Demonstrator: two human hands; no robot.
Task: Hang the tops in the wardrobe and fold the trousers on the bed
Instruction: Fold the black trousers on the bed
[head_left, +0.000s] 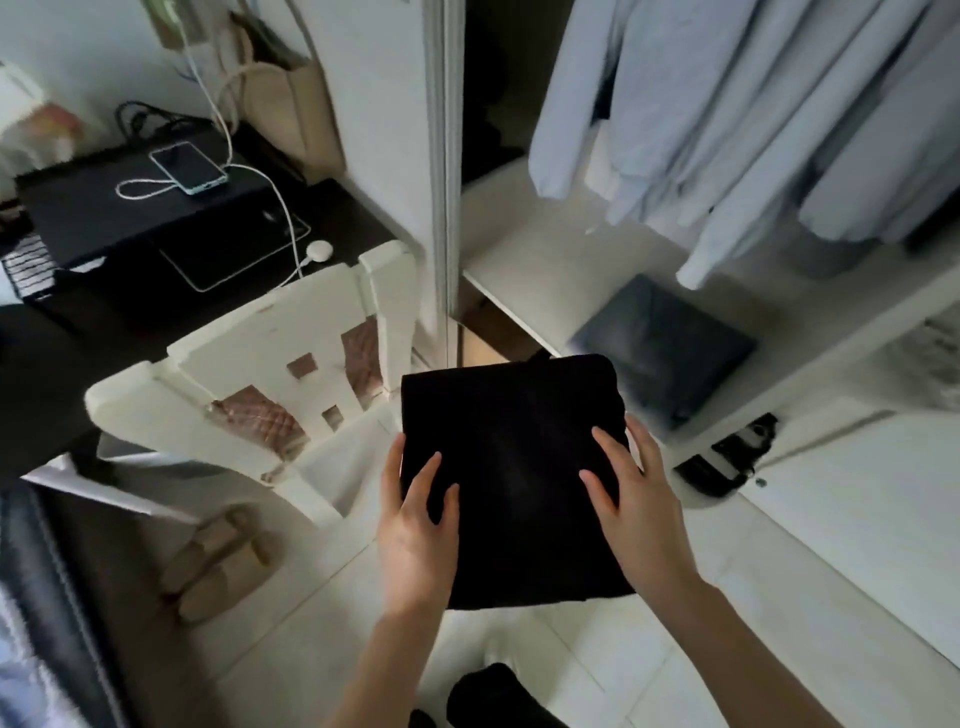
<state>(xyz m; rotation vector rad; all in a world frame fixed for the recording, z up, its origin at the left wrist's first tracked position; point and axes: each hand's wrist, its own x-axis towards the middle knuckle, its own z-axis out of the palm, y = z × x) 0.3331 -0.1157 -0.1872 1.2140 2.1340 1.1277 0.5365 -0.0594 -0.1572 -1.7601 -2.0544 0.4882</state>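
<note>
Open wardrobe (519, 270) filling the right of the view, white shelf bare in places, sliding-door frame (445, 182) at its left edge. Pale blue tops (727, 119) hung from above inside it, sleeves dangling toward the shelf; hangers and rail out of view, so how many are up cannot be counted. White wooden chair (291, 358) just left of the door frame, quilted brown cushion showing through its back. Dark desk (130, 213) beyond the chair, with a phone (189, 167) on a white charging cable. Folded dark grey garment (665, 345) lying flat on the wardrobe shelf, under the hanging sleeves. Folded black trousers (511, 467), judged so from the neat thick square, held in the air in front of the shelf and lower than the grey piece, not touching it. Beige slippers (218, 561) on the tiled floor by the chair. Left hand (415, 525) flat along the left side of the black bundle, fingers spread on top, thumb out of sight beneath. Right hand (636, 499) likewise on the right side, fingers splayed over the cloth, both gripping lightly. Hanging seemingly well advanced; one folded piece stowed, this one apparently bound for the same shelf; bed mostly out of view, so anything left there cannot be told.
</note>
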